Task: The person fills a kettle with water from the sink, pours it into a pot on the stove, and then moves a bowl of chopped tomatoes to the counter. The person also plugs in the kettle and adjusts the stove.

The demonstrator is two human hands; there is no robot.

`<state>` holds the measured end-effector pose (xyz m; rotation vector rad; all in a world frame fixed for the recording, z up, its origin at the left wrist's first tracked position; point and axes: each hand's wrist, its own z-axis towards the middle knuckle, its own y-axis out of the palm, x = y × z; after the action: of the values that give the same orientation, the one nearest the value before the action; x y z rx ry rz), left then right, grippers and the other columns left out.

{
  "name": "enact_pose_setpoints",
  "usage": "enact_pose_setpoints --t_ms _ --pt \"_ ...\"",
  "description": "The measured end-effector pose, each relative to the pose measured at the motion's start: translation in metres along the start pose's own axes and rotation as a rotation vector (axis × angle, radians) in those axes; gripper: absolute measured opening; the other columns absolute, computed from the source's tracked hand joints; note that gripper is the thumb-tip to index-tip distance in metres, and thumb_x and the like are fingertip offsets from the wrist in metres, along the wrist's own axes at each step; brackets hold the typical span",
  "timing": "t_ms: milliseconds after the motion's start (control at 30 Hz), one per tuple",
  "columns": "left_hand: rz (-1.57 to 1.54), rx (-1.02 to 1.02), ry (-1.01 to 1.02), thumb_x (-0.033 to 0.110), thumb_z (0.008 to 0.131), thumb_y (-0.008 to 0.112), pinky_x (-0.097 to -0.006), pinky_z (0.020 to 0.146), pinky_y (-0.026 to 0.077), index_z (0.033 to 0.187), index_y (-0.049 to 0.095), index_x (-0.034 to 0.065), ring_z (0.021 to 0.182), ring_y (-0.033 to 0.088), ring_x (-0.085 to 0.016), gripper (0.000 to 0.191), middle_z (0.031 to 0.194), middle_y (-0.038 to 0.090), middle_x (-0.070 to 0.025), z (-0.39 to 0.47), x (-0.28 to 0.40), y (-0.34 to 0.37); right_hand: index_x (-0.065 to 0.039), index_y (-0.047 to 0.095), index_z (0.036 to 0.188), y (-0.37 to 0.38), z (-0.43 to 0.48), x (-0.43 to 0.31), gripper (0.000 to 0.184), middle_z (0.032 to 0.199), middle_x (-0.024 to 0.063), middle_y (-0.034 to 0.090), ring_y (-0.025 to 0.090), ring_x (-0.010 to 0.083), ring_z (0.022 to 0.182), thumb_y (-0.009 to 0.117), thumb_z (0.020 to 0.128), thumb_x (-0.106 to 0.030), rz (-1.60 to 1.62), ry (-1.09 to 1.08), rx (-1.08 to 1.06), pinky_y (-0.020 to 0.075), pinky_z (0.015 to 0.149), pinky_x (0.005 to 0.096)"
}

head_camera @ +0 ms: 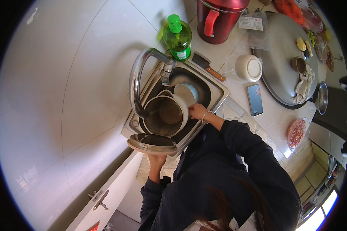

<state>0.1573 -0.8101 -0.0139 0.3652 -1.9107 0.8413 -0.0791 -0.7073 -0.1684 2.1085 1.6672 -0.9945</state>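
My left hand [156, 159] is under a round lid [151, 144], holding it by its underside near the front left of the sink [219, 86]. The lid has a dark middle, a metal band and a pale pinkish rim. Inside the sink stands a cream-coloured pot [164, 115] with a loop handle and a dark, stained interior. At the pot's right outer side are the curled fingers of my right hand [198, 111]; whether they grip it is hidden. Behind the pot lies a pale bowl [188, 93], tipped over. A chrome faucet [136, 83] arches over the pot's left edge.
A green soap bottle [177, 40] and a cleaver [209, 67] lie behind the sink. Rightward are a red lidded bucket [218, 23], an overturned white bowl [250, 68], a phone [254, 100], a large metal lid [280, 57] and a bowl of chopped food [297, 134]. A door [112, 187] stands at lower left.
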Motion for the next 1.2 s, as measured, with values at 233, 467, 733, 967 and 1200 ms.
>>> enact_pose_setpoints --t_ms 233,467,733,967,1200 --pt "-0.076 -0.127 -0.106 0.005 0.074 0.071 -0.0286 0.074 0.045 0.085 0.060 0.0017 0.078 0.055 -0.014 0.016 0.082 0.060 -0.0027 0.010 0.008 -0.005 -0.001 0.070 0.080 0.003 0.013 -0.007 0.026 0.069 0.0139 0.067 0.065 0.0262 0.061 0.055 0.080 -0.022 0.153 0.120 0.034 0.0515 0.069 0.0339" --pt "-0.046 -0.332 -0.174 0.008 0.075 0.072 -0.0253 0.072 0.044 0.081 0.062 0.0044 0.077 0.055 -0.012 0.012 0.080 0.060 -0.0003 0.024 0.029 -0.022 0.002 0.068 0.073 0.009 0.022 -0.006 0.024 0.064 0.0131 0.064 0.063 0.0226 0.057 0.056 0.076 -0.019 0.272 0.200 -0.011 0.0508 0.060 0.0320" --pt "-0.148 -0.435 -0.405 0.014 0.077 0.071 -0.0260 0.070 0.045 0.088 0.065 0.0030 0.079 0.056 -0.012 0.017 0.083 0.061 -0.0016 0.035 0.042 -0.023 0.002 0.068 0.072 0.012 0.030 -0.002 0.023 0.062 0.0127 0.064 0.062 0.0226 0.055 0.057 0.073 -0.018 0.315 0.215 -0.018 0.0497 0.056 0.0322" --pt "-0.426 -0.392 -0.571 0.006 0.078 0.065 -0.0344 0.081 0.052 0.090 0.057 0.0006 0.079 0.055 -0.013 0.015 0.085 0.056 -0.0039 0.030 0.038 -0.015 0.002 0.068 0.071 0.006 0.028 -0.015 0.023 0.063 0.0132 0.064 0.061 0.0229 0.053 0.057 0.073 -0.018 0.216 0.216 -0.043 0.0490 0.055 0.0321" --pt "-0.327 -0.375 -0.380 0.002 0.078 0.062 -0.0365 0.084 0.051 0.083 0.055 0.0041 0.077 0.052 -0.013 0.009 0.080 0.052 -0.0021 0.018 -0.002 -0.008 0.002 0.068 0.074 -0.001 0.026 -0.023 0.026 0.066 0.0135 0.065 0.063 0.0224 0.059 0.054 0.077 -0.019 0.245 0.181 -0.003 0.0501 0.059 0.0317"
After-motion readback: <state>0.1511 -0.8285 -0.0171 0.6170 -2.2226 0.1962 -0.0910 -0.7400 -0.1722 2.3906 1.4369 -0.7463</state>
